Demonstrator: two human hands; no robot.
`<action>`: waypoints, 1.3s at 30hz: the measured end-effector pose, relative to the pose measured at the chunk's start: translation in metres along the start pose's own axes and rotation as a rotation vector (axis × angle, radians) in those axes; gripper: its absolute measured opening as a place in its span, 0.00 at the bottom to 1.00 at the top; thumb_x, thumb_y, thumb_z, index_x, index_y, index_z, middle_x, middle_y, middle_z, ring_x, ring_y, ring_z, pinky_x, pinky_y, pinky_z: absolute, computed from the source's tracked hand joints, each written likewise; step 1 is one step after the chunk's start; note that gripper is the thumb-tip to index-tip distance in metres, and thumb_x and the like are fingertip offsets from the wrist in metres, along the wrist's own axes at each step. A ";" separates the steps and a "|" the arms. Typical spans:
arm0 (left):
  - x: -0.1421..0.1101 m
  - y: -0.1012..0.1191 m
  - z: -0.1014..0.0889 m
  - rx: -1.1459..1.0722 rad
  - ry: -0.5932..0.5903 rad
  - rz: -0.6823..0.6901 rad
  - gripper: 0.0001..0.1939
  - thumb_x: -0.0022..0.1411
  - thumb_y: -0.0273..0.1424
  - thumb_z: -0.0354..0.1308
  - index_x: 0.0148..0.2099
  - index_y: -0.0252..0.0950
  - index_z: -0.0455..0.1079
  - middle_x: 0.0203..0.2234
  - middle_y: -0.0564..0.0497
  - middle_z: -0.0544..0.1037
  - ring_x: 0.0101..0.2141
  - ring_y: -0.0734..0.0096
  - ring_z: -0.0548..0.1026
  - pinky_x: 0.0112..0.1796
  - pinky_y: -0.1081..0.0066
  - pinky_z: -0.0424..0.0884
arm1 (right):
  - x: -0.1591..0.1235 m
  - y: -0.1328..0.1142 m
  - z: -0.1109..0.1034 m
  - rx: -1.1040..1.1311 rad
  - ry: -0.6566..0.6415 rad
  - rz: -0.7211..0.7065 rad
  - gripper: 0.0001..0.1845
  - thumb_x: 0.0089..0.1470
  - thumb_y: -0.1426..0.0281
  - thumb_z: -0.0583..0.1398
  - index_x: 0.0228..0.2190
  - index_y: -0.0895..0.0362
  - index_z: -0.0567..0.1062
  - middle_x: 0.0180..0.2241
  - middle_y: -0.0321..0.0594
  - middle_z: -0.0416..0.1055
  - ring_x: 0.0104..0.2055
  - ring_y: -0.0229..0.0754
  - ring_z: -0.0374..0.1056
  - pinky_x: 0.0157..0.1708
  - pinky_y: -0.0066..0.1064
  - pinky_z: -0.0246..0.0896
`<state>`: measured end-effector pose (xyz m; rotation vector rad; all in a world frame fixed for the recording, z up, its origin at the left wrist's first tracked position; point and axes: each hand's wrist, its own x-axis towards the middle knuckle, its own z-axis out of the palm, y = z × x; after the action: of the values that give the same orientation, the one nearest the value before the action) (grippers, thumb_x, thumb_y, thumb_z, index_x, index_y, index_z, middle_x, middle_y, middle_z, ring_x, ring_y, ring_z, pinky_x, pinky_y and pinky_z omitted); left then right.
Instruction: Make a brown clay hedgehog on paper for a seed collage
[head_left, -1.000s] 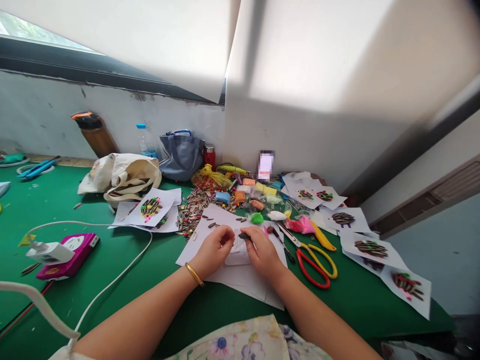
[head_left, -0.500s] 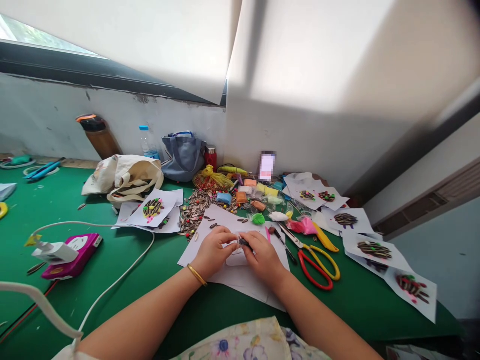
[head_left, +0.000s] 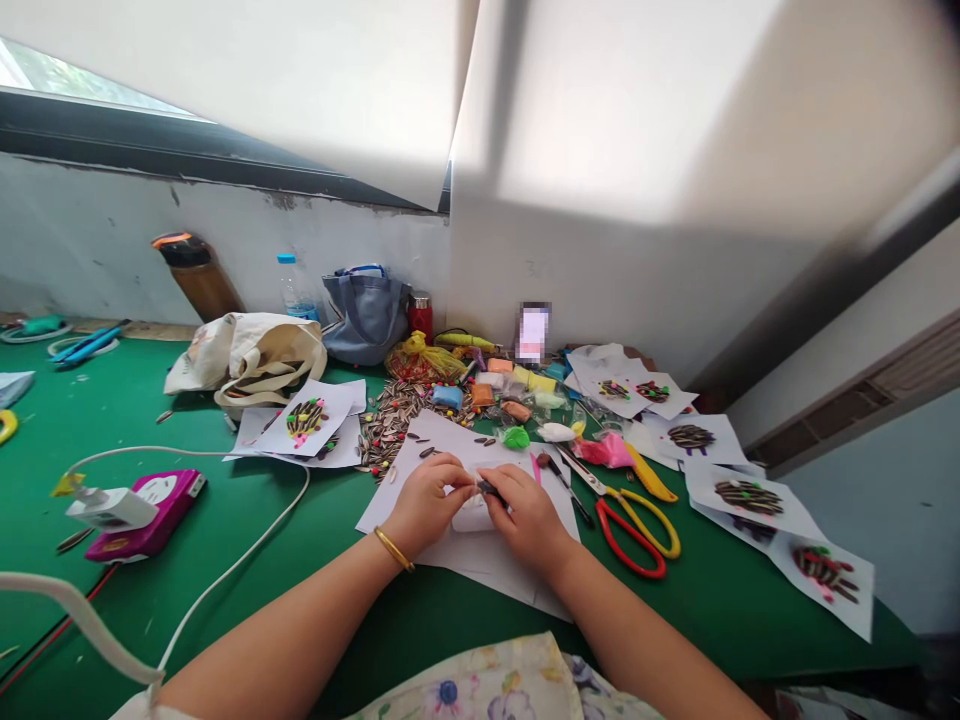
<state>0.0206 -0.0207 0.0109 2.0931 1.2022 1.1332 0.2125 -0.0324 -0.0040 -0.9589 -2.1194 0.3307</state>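
While a white wall rises behind it, a green table fills the lower view, scattered with a canvas tote bag, a heap of sunflower seeds, packets of coloured modelling clay, red-and-yellow scissors and paper sheets bearing seed pictures. Both forearms reach in from the bottom edge toward a white paper sheet at the centre, with a gold bangle on the left wrist. The hands sit close together, curled inward rather than open. The right hand appears to pinch a dark sunflower seed, which lies in the narrow space between the hands, its long axis running roughly sideways; the right hand is nearer to it. Just below rests a white clay lump. Whether the left hand grips anything cannot be told.
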 end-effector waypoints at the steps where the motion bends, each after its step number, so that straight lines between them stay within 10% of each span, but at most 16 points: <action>1: 0.000 0.000 0.000 -0.002 -0.003 -0.001 0.04 0.57 0.24 0.62 0.31 0.37 0.75 0.30 0.52 0.74 0.33 0.70 0.73 0.37 0.70 0.69 | 0.000 0.000 0.000 0.001 0.001 0.001 0.19 0.60 0.73 0.55 0.53 0.54 0.70 0.42 0.46 0.71 0.44 0.47 0.68 0.44 0.41 0.67; 32: -0.002 0.010 -0.005 0.463 -0.148 0.147 0.11 0.69 0.32 0.48 0.36 0.37 0.69 0.33 0.49 0.72 0.37 0.64 0.69 0.39 0.64 0.62 | -0.001 0.002 -0.001 0.000 0.020 0.018 0.17 0.59 0.75 0.55 0.50 0.55 0.71 0.40 0.45 0.72 0.43 0.47 0.67 0.44 0.40 0.66; 39: 0.001 0.004 -0.004 0.227 -0.095 0.099 0.08 0.65 0.30 0.55 0.34 0.37 0.72 0.31 0.49 0.73 0.35 0.66 0.70 0.38 0.66 0.66 | 0.000 0.000 -0.003 -0.002 0.025 0.020 0.18 0.59 0.75 0.54 0.50 0.55 0.71 0.41 0.45 0.72 0.44 0.47 0.67 0.44 0.40 0.66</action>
<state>0.0198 -0.0218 0.0163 2.3707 1.2439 0.9654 0.2149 -0.0324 -0.0021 -0.9812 -2.0886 0.3254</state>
